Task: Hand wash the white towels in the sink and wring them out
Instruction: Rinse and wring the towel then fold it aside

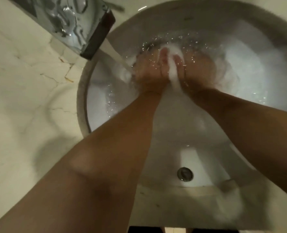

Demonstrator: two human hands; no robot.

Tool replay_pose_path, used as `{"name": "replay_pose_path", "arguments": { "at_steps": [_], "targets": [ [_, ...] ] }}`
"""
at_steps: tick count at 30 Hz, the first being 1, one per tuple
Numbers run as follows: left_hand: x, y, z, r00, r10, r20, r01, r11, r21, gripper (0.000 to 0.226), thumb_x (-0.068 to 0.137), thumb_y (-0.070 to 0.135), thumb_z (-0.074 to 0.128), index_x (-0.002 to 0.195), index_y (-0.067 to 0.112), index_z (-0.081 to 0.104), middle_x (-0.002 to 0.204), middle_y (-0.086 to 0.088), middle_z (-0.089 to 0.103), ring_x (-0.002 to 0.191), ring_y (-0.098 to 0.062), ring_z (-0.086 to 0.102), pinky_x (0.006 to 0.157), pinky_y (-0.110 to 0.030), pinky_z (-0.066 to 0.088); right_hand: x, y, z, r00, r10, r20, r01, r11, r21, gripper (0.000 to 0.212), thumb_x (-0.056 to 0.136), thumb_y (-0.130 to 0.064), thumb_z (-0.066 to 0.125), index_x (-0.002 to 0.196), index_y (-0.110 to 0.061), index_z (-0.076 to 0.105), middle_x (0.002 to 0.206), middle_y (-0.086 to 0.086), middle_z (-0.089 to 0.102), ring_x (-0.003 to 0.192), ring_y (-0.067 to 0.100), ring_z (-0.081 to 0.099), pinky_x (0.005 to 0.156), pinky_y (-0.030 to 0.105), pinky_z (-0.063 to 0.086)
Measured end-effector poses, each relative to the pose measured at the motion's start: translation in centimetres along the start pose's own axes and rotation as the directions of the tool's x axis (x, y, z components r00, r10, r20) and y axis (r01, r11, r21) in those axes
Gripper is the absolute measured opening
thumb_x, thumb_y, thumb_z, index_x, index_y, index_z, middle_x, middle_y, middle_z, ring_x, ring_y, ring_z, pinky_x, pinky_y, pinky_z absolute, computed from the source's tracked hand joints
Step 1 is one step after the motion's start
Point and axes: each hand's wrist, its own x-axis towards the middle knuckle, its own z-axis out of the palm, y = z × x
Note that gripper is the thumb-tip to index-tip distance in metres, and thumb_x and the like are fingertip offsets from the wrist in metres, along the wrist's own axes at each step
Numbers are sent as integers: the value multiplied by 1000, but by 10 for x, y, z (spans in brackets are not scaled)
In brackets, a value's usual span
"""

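Both hands meet at the centre of the basin with a fold of towel point(173, 71) pinched between them: the left hand point(149, 73) lies on one side of the white strip and the right hand point(190, 71) on the other, palms pressed toward each other, fingers pointing to 12 o'clock and partly under water, so the exact curl of each finger is blurred. Nearest, at 6 o'clock, the sink point(206, 17) shows its overflow hole point(185, 173) on the close wall, dry above the waterline. The two forearms run up from 7 and 4 o'clock to the grip. Around the hands the water point(115, 101) is cloudy and flecked with bubbles, and more white cloth point(247, 68) billows submerged toward 2 o'clock; whether that is the same towel or a second one I cannot tell. Beyond, at 10 o'clock, the tap point(82, 26) is running, its stream point(115, 56) falling just beside the left hand. The marble tabletop point(21, 81) spreads out to 9 o'clock. My reading is that the washing is mid-course: the cloth is soaked and being rubbed against itself, nothing looks lifted clear or twisted, and no wrung towel is set aside anywhere in view. Rinsing and the whole of the wringing seem left to do, and the tap has yet to be shut off.
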Motion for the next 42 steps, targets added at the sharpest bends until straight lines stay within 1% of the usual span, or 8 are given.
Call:
{"name": "replay_pose_path", "arguments": {
  "at_steps": [2,7,15,19,22,27,36,42],
  "targets": [
    [3,-9,10,973,218,-69,-214,975,62,33,104,23,46,105,6,74,95,-19,75,85,-34,72,76,-41,59,6,-2,-6,996,-2,85,3,1000,-16,60,103,-45,31,97,-1,72,83,23,70,75,40,67,73,41,53],
    [1,11,-16,952,-14,305,-24,993,120,54,103,44,21,140,22,55,141,-11,55,129,-32,51,107,-41,39,7,-12,-23,970,98,224,-123,987,100,51,102,-43,32,126,-10,62,111,22,69,101,41,64,87,41,45],
    [-22,-8,-62,898,123,423,-119,992,-36,49,103,40,22,105,8,60,95,-15,66,94,-36,60,86,-44,46,-29,0,-40,873,-47,486,-90,963,255,77,90,-72,32,145,-20,45,137,15,55,124,37,51,104,47,39],
    [-22,-6,-84,871,87,483,-110,994,19,50,103,42,24,98,7,60,94,-18,65,94,-38,58,84,-44,44,-54,33,-61,823,-79,562,96,995,0,94,84,-87,14,159,-31,17,156,18,37,150,38,20,123,55,5],
    [-15,16,-83,875,173,453,-318,910,267,71,100,61,20,110,8,66,107,-18,64,106,-36,56,92,-44,41,-60,52,-68,819,-67,570,127,990,-65,96,83,-89,14,160,-32,14,163,22,20,153,40,5,123,56,2],
    [-32,29,-47,676,498,543,-662,735,150,86,89,80,29,150,22,45,149,-16,47,138,-40,41,103,-49,37,-65,66,-63,802,-164,574,147,986,76,111,76,-94,31,160,-31,-6,165,17,-17,151,34,-20,124,50,-1],
    [-23,32,-27,839,317,442,-463,842,276,81,87,79,27,134,22,57,115,-12,63,105,-33,55,87,-42,43,-41,68,-31,965,-150,214,154,988,-5,79,94,-66,36,138,-3,54,122,27,62,115,43,56,107,46,28],
    [-21,57,-14,973,-6,233,-20,994,111,60,100,56,38,119,7,67,120,-15,66,113,-36,58,98,-44,40,-14,37,-35,924,100,369,-71,993,-91,67,103,-55,24,132,-3,54,113,24,67,95,40,67,79,44,53]
  ]
}}
